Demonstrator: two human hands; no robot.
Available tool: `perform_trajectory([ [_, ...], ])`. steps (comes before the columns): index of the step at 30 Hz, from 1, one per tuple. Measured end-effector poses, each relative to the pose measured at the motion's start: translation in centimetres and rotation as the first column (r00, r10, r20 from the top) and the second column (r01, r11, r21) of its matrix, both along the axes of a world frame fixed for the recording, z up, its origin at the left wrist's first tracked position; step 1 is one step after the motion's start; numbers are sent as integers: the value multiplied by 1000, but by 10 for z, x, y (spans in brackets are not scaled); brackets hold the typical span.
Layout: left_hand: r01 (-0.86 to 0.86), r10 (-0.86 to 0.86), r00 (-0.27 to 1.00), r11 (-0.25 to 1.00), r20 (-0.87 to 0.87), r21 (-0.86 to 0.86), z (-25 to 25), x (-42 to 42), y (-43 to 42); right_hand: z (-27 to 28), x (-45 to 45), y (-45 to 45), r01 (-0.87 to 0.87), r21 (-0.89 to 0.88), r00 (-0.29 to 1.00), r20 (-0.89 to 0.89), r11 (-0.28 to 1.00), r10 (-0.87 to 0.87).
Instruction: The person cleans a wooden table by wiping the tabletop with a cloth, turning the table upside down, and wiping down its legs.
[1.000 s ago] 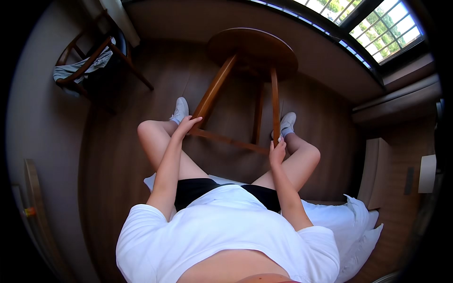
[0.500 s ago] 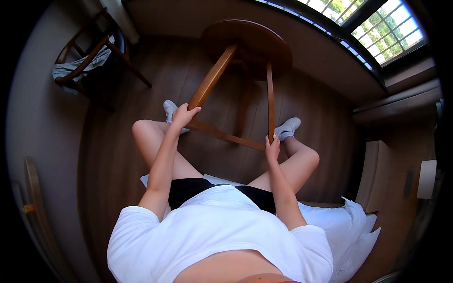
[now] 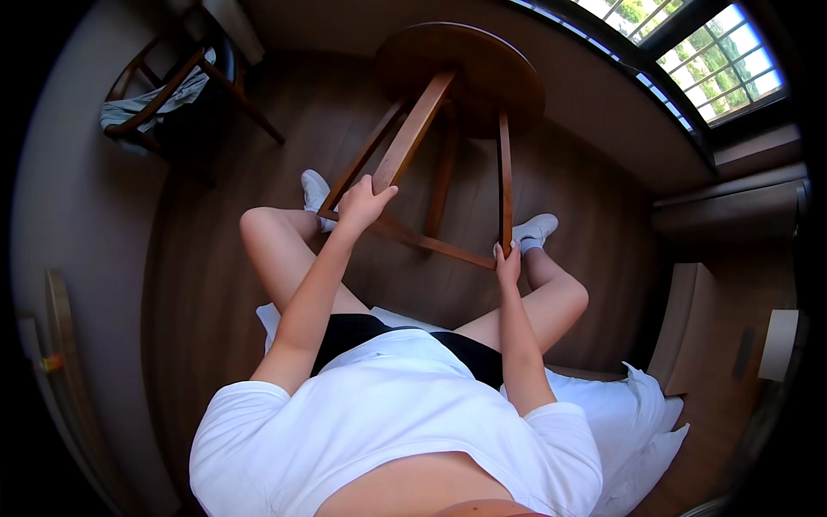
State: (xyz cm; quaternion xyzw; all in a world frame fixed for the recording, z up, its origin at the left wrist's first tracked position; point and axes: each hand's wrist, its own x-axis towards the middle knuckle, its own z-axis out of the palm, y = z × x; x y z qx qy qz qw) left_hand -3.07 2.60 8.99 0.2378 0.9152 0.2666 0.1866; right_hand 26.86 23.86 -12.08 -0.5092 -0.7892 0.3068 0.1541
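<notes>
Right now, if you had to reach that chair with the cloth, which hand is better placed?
Probably the left hand: it is nearer the chair, over on the left side. It does grip one table leg, though, and the right hand, farther away, holds another leg.

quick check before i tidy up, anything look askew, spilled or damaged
The round table looks odd: it is tipped over, its underside facing the camera, with the left hand and right hand holding its legs. A crumpled cloth on the chair looks untidy. No spill or damage shows.
</notes>
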Motion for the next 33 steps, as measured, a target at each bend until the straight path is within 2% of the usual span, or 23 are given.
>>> perform_trajectory([
  [5,31,-33,999,989,10,145,-22,-7,4,11,-1,-1,22,-12,999,42,1000,-21],
  [7,4,-10,999,984,35,181,-22,-6,-2,26,-7,-12,68,238,969,214,969,-120],
  [8,-3,-3,1000,984,30,176,-21,-4,-2,29,-9,-13,46,238,972,215,970,-99],
  [10,-7,0,999,987,43,159,-21,-6,-4,29,-12,-17,56,347,959,243,936,-147],
  [13,-32,15,996,977,84,209,-27,-8,-5,21,-11,-15,61,340,970,202,939,-136],
  [14,-44,0,985,968,173,248,-29,-10,-4,18,-10,-14,50,351,963,232,935,-138],
  [15,-45,2,985,968,173,247,-35,-11,-3,14,-9,-11,49,351,963,232,935,-137],
  [17,-182,-48,889,876,456,446,-47,-7,1,7,-3,-8,-12,404,955,276,915,-110],
  [18,-179,-51,887,878,459,444,-60,-9,4,10,-1,-9,-9,402,953,280,916,-114],
  [20,-120,-62,937,868,344,483,-81,-13,9,23,-1,-11,-21,425,953,281,905,-110],
  [21,-118,-64,936,869,345,481,-77,-9,11,29,0,-12,-19,423,953,282,906,-112],
  [23,-113,-39,940,903,340,415,-71,-1,15,41,-3,-14,111,421,963,176,900,-201],
  [24,-109,-41,940,905,339,412,-62,4,17,45,-5,-16,115,418,963,176,901,-204],
  [26,-111,-33,929,926,369,361,-45,12,21,52,-10,-18,155,485,987,-39,861,-156],
  [27,-105,-40,929,926,369,364,-46,13,24,59,-15,-19,161,487,986,-40,858,-162],
  [29,-100,-29,937,932,347,348,-50,17,31,72,-30,-23,147,389,949,-313,909,-19],
  [31,-91,-19,949,940,316,328,-42,26,38,70,-57,-30,83,-6,742,-667,997,-66],
  [33,-83,-8,959,948,283,308,-31,35,42,108,-86,-54,-83,-263,609,-777,961,-160],
])
